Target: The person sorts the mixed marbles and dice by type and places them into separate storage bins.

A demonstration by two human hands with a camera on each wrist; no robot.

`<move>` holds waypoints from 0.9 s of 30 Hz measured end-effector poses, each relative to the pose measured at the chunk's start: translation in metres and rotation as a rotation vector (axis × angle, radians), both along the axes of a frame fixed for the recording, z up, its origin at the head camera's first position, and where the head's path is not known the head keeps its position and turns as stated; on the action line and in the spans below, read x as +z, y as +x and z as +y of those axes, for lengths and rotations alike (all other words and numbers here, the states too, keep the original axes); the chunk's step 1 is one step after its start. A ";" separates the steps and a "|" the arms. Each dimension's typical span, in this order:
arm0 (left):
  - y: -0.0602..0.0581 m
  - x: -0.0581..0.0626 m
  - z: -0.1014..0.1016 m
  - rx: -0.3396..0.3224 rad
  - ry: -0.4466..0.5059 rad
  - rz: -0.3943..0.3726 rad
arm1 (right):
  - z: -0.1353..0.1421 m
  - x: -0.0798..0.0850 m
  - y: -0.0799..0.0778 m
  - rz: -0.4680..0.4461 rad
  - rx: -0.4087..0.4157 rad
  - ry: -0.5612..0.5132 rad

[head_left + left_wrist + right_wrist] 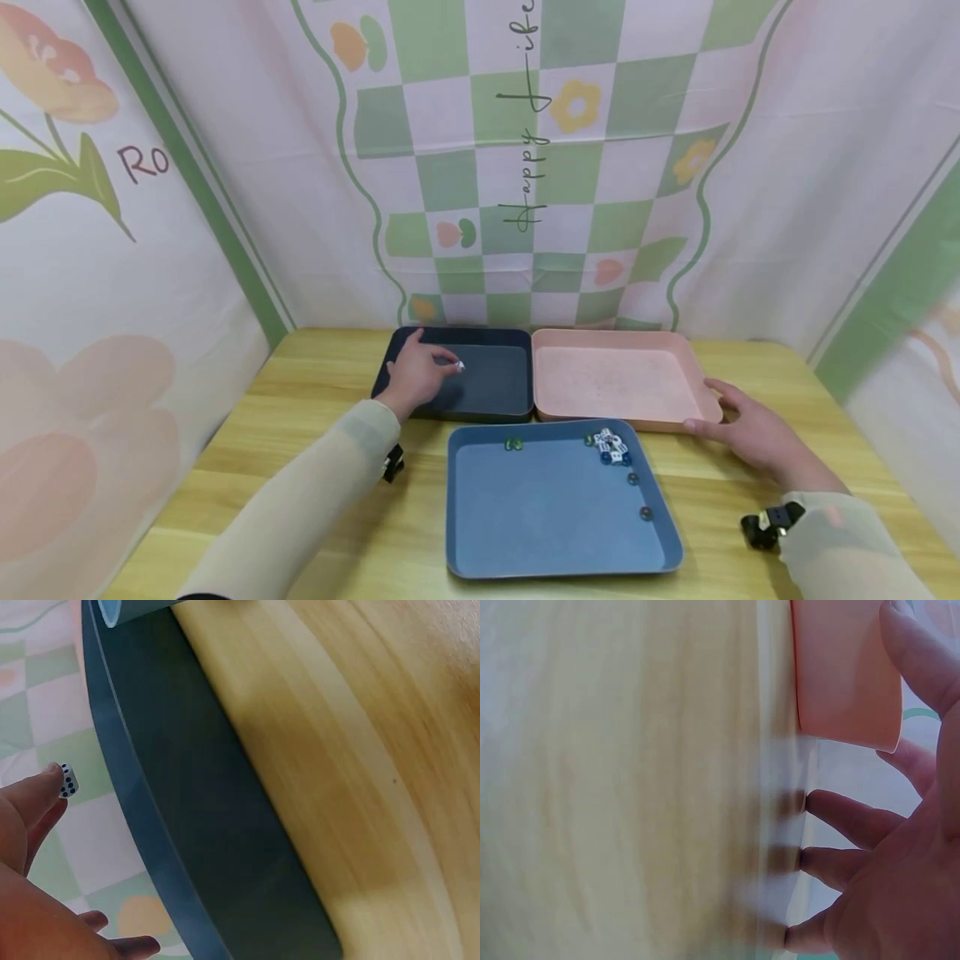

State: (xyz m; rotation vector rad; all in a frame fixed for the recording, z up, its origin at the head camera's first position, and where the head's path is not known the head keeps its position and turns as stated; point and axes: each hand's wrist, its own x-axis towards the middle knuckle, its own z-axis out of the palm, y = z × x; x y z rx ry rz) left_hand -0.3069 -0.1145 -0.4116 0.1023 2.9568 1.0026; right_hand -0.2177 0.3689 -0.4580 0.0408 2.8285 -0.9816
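Above the dark navy tray (495, 410), my left hand (417, 375) pinches a white die (461, 366) between thumb and forefinger. The left wrist view shows the die (69, 781) with its blue pips, held at the fingertips while the other fingers stretch apart. At the front right corner of the pink tray (615, 379), my right hand (757, 433) is spread, its thumb and forefinger at the rim. Seen from the right wrist, the remaining fingers of that hand (885, 877) reach down to the tabletop beside the tray.
A blue tray (547, 517) sits in front of the other two. Several white dice (611, 443) cluster in its back right corner, with blue pieces beside them. Small green pieces (513, 444) lie near its back edge, and dark round beads (646, 513) along its right side.
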 end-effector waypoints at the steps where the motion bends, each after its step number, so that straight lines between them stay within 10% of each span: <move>1: 0.000 -0.001 0.000 -0.003 0.001 -0.001 | 0.000 0.000 0.000 0.000 0.000 0.001; 27: -0.002 -0.007 0.001 -0.011 -0.012 -0.007 | 0.000 -0.002 0.000 0.000 -0.013 0.007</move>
